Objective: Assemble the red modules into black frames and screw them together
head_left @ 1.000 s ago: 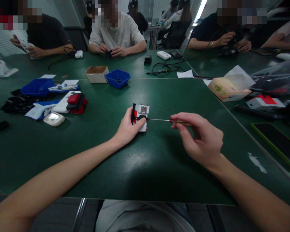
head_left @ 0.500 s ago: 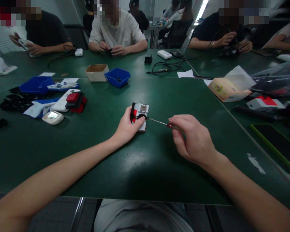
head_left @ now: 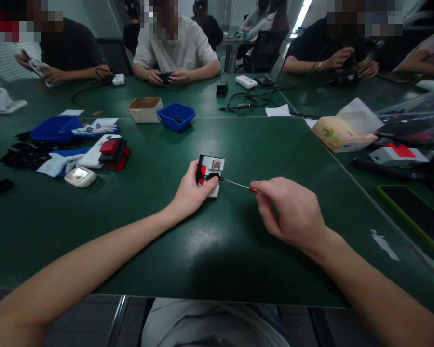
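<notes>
My left hand (head_left: 193,189) is closed around a small white, red and black box-shaped device (head_left: 217,164), held above the green table. Its thumb presses on a black bracket-like piece (head_left: 213,177) across the device's face. In my right hand (head_left: 292,207) is a screwdriver (head_left: 238,184) with a thin metal shaft and a reddish handle, mostly covered by my fingers. The shaft points left, and its tip meets the right end of the black piece. Whether a screw sits there is too small to tell.
Ahead stand a cardboard box (head_left: 144,110) and a blue bin (head_left: 176,117) with small dark parts. At left are another blue bin (head_left: 56,127), gloves, a red-black block (head_left: 115,153) and a white oval item (head_left: 80,177). A green-edged phone (head_left: 415,214) lies right. Several people sit opposite.
My right hand has turned slightly on the screwdriver handle, its knuckles shifting a little. The device stays in my left hand, almost unmoved. The person opposite has brought both hands around a dark object.
</notes>
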The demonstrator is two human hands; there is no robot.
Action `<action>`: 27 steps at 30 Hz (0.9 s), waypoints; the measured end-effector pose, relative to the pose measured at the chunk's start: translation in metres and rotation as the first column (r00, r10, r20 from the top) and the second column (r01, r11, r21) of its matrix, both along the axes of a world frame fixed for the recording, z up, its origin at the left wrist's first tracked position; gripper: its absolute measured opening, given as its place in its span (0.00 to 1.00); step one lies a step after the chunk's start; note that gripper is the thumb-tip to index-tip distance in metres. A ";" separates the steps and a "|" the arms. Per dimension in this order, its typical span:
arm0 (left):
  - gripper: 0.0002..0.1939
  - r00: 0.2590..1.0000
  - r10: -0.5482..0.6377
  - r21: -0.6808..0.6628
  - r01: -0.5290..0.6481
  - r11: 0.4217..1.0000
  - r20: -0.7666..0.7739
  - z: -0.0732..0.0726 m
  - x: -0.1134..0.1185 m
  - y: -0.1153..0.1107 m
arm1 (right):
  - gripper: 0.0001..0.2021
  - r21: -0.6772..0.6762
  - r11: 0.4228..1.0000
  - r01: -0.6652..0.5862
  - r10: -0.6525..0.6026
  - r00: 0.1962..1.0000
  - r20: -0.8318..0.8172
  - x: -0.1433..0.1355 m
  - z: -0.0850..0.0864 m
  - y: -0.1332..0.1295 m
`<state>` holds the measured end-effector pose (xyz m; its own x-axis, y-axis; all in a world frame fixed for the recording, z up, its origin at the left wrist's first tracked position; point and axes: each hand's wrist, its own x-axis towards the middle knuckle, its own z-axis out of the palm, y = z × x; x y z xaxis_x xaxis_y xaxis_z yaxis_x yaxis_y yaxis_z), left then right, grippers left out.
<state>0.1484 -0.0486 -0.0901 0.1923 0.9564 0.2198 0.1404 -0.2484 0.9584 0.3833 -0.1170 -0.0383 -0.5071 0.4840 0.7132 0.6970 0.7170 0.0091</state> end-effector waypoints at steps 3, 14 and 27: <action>0.26 1.000 0.006 0.006 -0.006 1.000 -0.001 0.000 0.000 0.000 | 0.10 -0.003 0.999 0.045 -0.045 0.999 -0.027 0.001 -0.001 0.000; 0.25 1.000 0.016 -0.014 -0.016 1.000 -0.004 0.003 0.000 0.000 | 0.02 0.011 0.997 0.075 -0.075 0.997 -0.007 0.001 0.001 0.001; 0.25 1.000 0.005 -0.014 -0.005 1.000 -0.005 0.005 0.000 -0.001 | 0.02 0.023 0.998 0.058 -0.058 0.998 0.012 0.001 0.002 0.000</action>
